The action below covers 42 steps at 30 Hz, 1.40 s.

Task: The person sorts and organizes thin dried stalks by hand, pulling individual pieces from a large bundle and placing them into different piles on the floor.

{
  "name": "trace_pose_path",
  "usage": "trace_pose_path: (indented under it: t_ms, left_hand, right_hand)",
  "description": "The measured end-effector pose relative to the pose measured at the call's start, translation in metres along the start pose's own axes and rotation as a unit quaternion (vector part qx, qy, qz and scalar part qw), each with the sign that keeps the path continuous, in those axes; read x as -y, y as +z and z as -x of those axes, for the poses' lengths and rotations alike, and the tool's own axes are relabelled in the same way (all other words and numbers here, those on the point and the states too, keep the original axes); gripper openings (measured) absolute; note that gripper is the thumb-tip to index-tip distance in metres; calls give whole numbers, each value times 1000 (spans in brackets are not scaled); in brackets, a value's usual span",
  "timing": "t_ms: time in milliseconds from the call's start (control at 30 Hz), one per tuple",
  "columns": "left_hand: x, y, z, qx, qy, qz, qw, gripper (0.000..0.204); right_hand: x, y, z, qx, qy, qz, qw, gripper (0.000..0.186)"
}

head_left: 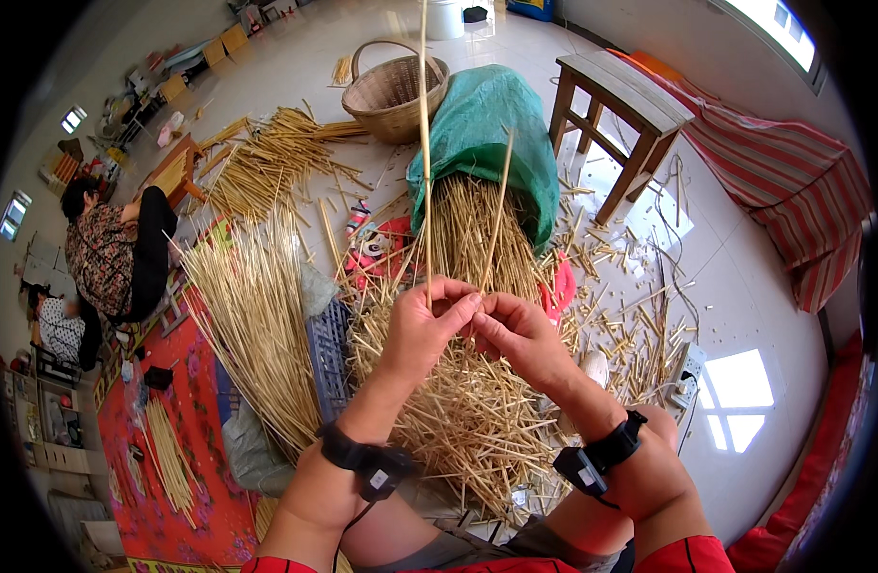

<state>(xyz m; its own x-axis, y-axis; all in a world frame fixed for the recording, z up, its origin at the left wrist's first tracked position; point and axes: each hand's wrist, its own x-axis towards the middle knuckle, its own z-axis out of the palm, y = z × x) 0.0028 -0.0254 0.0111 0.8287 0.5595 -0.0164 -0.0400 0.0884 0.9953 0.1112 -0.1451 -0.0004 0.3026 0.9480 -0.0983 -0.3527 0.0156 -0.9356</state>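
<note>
Both hands meet right in the middle, and the fingers are busy! The left hand (422, 323) has its fingers closed around a long stalk (425, 143), which shoots straight up toward twelve o'clock, past the rim of a wicker basket (386, 103). The right hand (517, 334) comes in from five o'clock, thumb and forefinger pinching the shorter stalk (501, 196), which leans just past twelve. The fingertips of the two hands come together at its lower end, and what sits between them there is too small to tell.

Below, around six o'clock, a tangled straw heap (458, 420) spreads under the forearms, each wearing a black strapped device. At twelve, a green sack (486, 115) lies with its mouth toward the hands, packed with straw. One o'clock, a wooden stool (639, 86); two o'clock and well apart, a red striped cloth (792, 181). Swing to between three and four: a white power strip (687, 374) on the floor among cut bits. Over at nine, a big pale bundle (253, 306) lies beside a blue crate (329, 358), with a red floral cloth (214, 477) out at eight. Beyond the bundle, just past nine, sits another person (114, 253) in a patterned top, and at ten more stalks (276, 162) sprawl across the floor.
</note>
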Motion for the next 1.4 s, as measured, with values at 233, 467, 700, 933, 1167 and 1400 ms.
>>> trace_pose_path:
  t_ms: [233, 467, 700, 933, 1167, 1400]
  left_hand:
    - [-23, -7, -2, -132, 30, 92, 987, 12]
    - [-17, -37, -11, -187, 37, 114, 975, 13]
    - [2, -7, -6, -118, -19, 26, 993, 17]
    - [9, -1, -3, -107, -39, -6, 993, 17]
    - [15, 3, -2, -104, -27, -53, 993, 13]
    - [16, 3, -1, -113, -14, -94, 989, 12]
  right_hand:
    - [-15, 15, 1, 94, -12, -13, 995, 15]
    - [-27, 21, -4, 114, 45, 114, 986, 18]
    - [-21, 17, -13, -53, -75, 66, 994, 11]
    - [-21, 14, -9, -119, -94, 167, 974, 10]
    - [-29, 11, -9, -179, -164, 272, 931, 10]
    - [-16, 17, -2, -178, -206, 414, 869, 12]
